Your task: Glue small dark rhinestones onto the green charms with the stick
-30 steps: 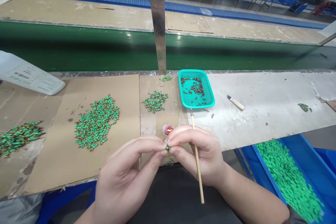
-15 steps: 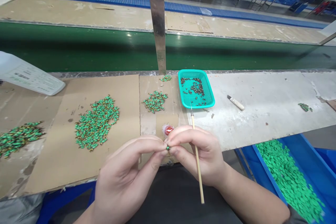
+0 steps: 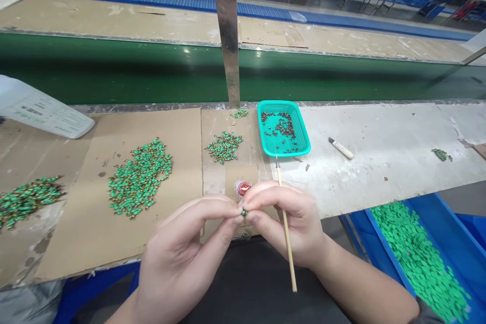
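Observation:
Fingertips of my left hand [image 3: 186,258] and my right hand [image 3: 294,220] meet in front of me, pinching a tiny green and dark bead-like piece [image 3: 244,212]. The fingers cover most of it. Held in my right hand as well is a thin paintbrush [image 3: 287,243] with a pale wooden handle; its tip points away, toward a teal basket [image 3: 305,137]. Just beyond the fingertips sits a small round red-and-white item [image 3: 243,189], partly covered by my right hand. Small green and gold pieces [image 3: 224,147] lie heaped behind it.
Larger heaps of green pieces [image 3: 140,177] lie on cardboard [image 3: 182,162] to the left. A white plastic container [image 3: 45,109] lies tilted at far left. A short flat brush [image 3: 340,148] rests right. Below the table's right edge stands a blue bin [image 3: 444,223] with green pieces.
Both hands keep their pinch, with only a very slight shift of the fingertips and the small piece. The paintbrush handle's end has moved slightly right.

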{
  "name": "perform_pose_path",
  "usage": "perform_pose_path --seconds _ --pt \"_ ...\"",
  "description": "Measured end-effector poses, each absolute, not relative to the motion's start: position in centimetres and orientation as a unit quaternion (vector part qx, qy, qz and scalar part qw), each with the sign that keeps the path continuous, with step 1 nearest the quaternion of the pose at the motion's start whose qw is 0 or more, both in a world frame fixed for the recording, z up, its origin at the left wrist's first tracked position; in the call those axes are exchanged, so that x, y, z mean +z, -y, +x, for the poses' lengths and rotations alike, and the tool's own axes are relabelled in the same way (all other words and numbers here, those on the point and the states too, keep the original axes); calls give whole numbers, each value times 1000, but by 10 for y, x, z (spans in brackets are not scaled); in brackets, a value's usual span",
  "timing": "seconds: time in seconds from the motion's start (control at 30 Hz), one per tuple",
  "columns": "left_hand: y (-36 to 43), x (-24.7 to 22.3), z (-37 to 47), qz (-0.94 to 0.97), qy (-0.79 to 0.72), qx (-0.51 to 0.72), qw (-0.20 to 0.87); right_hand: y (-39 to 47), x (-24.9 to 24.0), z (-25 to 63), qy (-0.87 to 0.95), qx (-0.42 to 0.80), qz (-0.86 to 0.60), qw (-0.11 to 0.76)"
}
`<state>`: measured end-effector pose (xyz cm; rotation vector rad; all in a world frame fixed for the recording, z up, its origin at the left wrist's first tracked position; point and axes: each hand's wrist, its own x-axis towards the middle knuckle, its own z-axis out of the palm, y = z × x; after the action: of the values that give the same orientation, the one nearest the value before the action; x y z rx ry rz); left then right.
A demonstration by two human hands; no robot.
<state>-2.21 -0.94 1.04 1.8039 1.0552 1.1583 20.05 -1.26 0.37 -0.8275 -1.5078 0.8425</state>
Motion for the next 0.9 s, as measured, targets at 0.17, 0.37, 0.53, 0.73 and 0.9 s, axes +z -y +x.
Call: perform_pose_path --seconds 0.17,0.37,0.53,0.73,0.9 --pt "3 18 -15 586 -440 450 511 10 7 201 613 426 -351 565" --pt "-7 23 -9 424 -416 424 684 16 -1 201 514 527 -404 543" --pt "-9 28 -7 341 -382 399 760 16 -1 202 538 488 -429 536" --pt "-9 23 -8 250 -388 379 802 15 -1 201 542 483 -440 528" --pt "-23 1 -16 394 -519 395 648 15 -2 208 534 473 -451 537"
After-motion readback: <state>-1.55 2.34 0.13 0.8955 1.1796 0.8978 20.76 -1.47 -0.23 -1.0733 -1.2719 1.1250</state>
